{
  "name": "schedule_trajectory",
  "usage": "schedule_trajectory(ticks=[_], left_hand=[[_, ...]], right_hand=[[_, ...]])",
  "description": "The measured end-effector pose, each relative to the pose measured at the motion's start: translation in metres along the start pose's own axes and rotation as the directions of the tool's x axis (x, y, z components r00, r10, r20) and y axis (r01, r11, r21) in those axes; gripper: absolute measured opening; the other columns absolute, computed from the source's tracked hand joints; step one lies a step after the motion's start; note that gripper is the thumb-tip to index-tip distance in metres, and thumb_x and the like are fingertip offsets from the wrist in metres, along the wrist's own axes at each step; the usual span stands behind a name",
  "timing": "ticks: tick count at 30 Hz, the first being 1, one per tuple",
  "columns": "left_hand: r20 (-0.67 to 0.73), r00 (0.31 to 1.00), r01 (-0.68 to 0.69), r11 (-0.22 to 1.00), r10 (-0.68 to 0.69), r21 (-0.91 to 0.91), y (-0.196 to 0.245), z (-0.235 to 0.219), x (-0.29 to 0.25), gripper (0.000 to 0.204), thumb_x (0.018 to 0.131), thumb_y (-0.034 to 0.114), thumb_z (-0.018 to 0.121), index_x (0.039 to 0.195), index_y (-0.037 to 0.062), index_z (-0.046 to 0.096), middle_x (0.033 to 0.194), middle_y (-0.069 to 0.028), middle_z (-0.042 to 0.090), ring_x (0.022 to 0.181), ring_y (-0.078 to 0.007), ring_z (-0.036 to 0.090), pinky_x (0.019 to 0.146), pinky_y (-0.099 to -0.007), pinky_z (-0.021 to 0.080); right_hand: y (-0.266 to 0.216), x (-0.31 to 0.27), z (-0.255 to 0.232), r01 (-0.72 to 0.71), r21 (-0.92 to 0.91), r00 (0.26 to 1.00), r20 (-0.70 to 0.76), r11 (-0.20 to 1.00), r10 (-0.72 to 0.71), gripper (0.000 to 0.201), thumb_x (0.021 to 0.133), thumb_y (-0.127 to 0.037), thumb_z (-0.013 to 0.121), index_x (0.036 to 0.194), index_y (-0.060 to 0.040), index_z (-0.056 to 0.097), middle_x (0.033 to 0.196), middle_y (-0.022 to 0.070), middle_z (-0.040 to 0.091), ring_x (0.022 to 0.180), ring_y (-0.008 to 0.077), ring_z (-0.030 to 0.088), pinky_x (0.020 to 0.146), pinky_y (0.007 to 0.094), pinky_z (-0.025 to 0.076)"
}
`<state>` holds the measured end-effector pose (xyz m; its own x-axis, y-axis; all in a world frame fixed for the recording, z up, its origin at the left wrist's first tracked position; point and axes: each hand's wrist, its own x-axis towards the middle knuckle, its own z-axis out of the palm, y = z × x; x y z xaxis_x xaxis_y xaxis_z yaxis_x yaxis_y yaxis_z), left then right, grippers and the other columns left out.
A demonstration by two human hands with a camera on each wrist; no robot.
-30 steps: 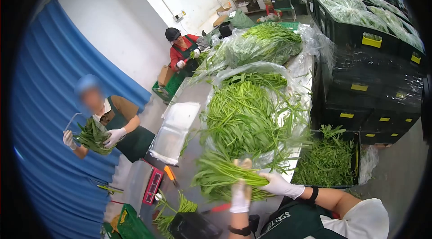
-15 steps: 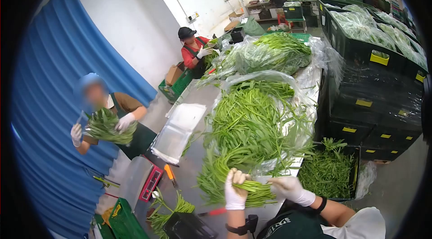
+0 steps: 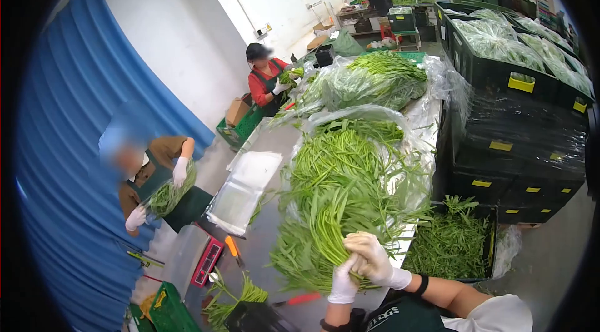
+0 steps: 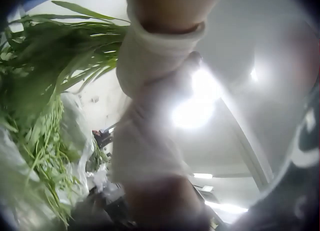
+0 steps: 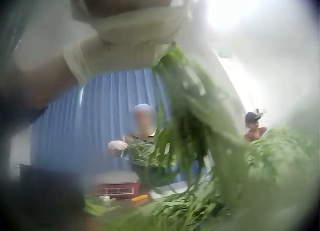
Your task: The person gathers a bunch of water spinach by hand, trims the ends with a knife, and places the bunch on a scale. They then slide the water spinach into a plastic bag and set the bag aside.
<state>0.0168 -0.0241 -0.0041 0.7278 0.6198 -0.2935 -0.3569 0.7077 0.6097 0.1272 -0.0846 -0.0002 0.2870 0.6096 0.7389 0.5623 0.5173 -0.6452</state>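
Note:
Both my white-gloved hands grip one bunch of long green stalks (image 3: 319, 232) by its cut ends, near the front edge of the steel table (image 3: 269, 232). My left hand (image 3: 344, 281) is below and my right hand (image 3: 372, 260) wraps over it. The bunch stands tilted up, leaves fanning left and toward the big pile of greens (image 3: 350, 169) on clear plastic. The left wrist view shows my gloved left hand (image 4: 150, 116) beside leaves (image 4: 35, 91). In the right wrist view my right hand (image 5: 120, 46) is blurred above hanging stalks (image 5: 195, 121).
A red scale (image 3: 209, 261) and an orange-handled knife (image 3: 232, 248) lie on the table's left part, by flat plastic bags (image 3: 244, 188). A black crate of greens (image 3: 453, 235) sits on the floor at right, under stacked black crates (image 3: 519, 113). Two workers (image 3: 156, 176) handle greens at left.
I have lifted the bunch from lying across the table to standing tilted up. My right hand moved in from the right and closed over my left hand on the stalk ends.

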Motion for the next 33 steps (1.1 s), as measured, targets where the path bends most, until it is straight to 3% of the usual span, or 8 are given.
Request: schedule_trajectory(ticks=[1, 6, 9, 14, 17, 21, 27, 33], left_hand=[[0.185, 0.983, -0.038, 0.993, 0.018, 0.109, 0.005, -0.004, -0.002, 0.011, 0.088, 0.011, 0.056, 0.096, 0.0032, 0.054, 0.063, 0.0026, 0.041, 0.053, -0.0083, 0.04, 0.061, -0.0264, 0.041], [0.153, 0.985, -0.127, 0.926, 0.077, 0.356, -0.004, -0.005, -0.011, 0.012, 0.086, 0.009, 0.057, 0.092, 0.0002, 0.052, 0.059, 0.0016, 0.041, 0.049, -0.0103, 0.039, 0.058, -0.0275, 0.043], [0.139, 0.988, -0.125, 0.859, 0.063, 0.496, -0.008, -0.012, -0.009, 0.009, 0.085, 0.006, 0.058, 0.089, -0.0005, 0.053, 0.059, -0.0007, 0.045, 0.051, -0.0113, 0.042, 0.062, -0.0281, 0.045], [0.127, 0.992, -0.076, 0.838, 0.008, 0.54, -0.012, -0.022, -0.008, 0.007, 0.086, 0.005, 0.056, 0.088, 0.0003, 0.052, 0.061, -0.0008, 0.045, 0.054, -0.0118, 0.044, 0.066, -0.0294, 0.045], [0.141, 0.99, -0.064, 0.819, -0.021, 0.57, -0.015, -0.024, -0.006, 0.009, 0.085, 0.007, 0.055, 0.089, 0.0009, 0.05, 0.063, -0.0015, 0.045, 0.058, -0.0124, 0.045, 0.069, -0.0309, 0.046], [0.245, 0.968, -0.057, 0.913, -0.047, 0.403, -0.013, -0.024, -0.005, 0.014, 0.084, 0.01, 0.054, 0.093, 0.001, 0.049, 0.068, -0.0035, 0.046, 0.061, -0.0132, 0.045, 0.072, -0.0318, 0.045], [0.2, 0.979, -0.051, 0.895, -0.043, 0.442, -0.009, -0.02, -0.006, 0.016, 0.085, 0.01, 0.053, 0.096, -0.0009, 0.05, 0.07, -0.0048, 0.048, 0.061, -0.0136, 0.046, 0.068, -0.0309, 0.044], [0.151, 0.987, -0.116, 0.856, 0.045, 0.504, -0.018, -0.029, -0.001, 0.014, 0.088, 0.013, 0.056, 0.087, -0.001, 0.058, 0.074, -0.0042, 0.058, 0.061, -0.0109, 0.049, 0.06, -0.0242, 0.04]], right_hand=[[-0.001, -0.004, -0.003, -0.143, 0.134, 0.983, -0.099, 0.981, 0.157, 0.039, 0.086, -0.032, 0.053, 0.114, -0.0052, 0.056, 0.115, 0.0131, 0.054, 0.109, 0.0285, 0.05, 0.097, 0.041, 0.036], [0.007, 0.02, -0.03, -0.356, 0.069, 0.924, -0.121, 0.932, 0.362, 0.047, 0.077, -0.046, 0.064, 0.096, -0.0035, 0.062, 0.082, 0.0086, 0.06, 0.081, 0.0219, 0.059, 0.076, 0.0328, 0.045], [-0.003, 0.031, -0.034, -0.158, -0.442, 0.981, 0.032, 0.883, 0.192, 0.026, 0.068, -0.035, 0.074, 0.071, -0.0119, 0.062, 0.06, 0.0005, 0.053, 0.057, 0.0217, 0.052, 0.053, 0.0332, 0.04], [0.003, 0.041, -0.035, -0.139, -0.415, 0.99, -0.031, 0.899, 0.138, 0.03, 0.066, -0.038, 0.076, 0.073, -0.0124, 0.062, 0.061, 0.0007, 0.052, 0.06, 0.021, 0.053, 0.055, 0.0328, 0.041], [-0.008, 0.039, -0.03, -0.028, -0.531, 0.949, 0.252, 0.847, 0.19, 0.033, 0.067, -0.04, 0.075, 0.082, -0.0121, 0.065, 0.072, 0.0027, 0.054, 0.069, 0.021, 0.056, 0.062, 0.0318, 0.044], [0.009, 0.023, -0.034, -0.359, -0.394, 0.861, 0.211, 0.846, 0.463, 0.04, 0.066, -0.043, 0.075, 0.089, -0.011, 0.065, 0.075, 0.0048, 0.055, 0.072, 0.0246, 0.057, 0.065, 0.035, 0.046], [0.008, 0.013, -0.032, -0.134, -0.538, 0.96, 0.138, 0.832, 0.243, 0.029, 0.064, -0.033, 0.077, 0.081, -0.0116, 0.067, 0.072, 0.0037, 0.054, 0.068, 0.0231, 0.056, 0.06, 0.0345, 0.043], [0.014, 0.007, -0.027, -0.258, -0.509, 0.937, 0.073, 0.821, 0.34, 0.019, 0.065, -0.028, 0.075, 0.072, -0.0122, 0.066, 0.071, 0.0039, 0.053, 0.065, 0.023, 0.056, 0.058, 0.0345, 0.043]])
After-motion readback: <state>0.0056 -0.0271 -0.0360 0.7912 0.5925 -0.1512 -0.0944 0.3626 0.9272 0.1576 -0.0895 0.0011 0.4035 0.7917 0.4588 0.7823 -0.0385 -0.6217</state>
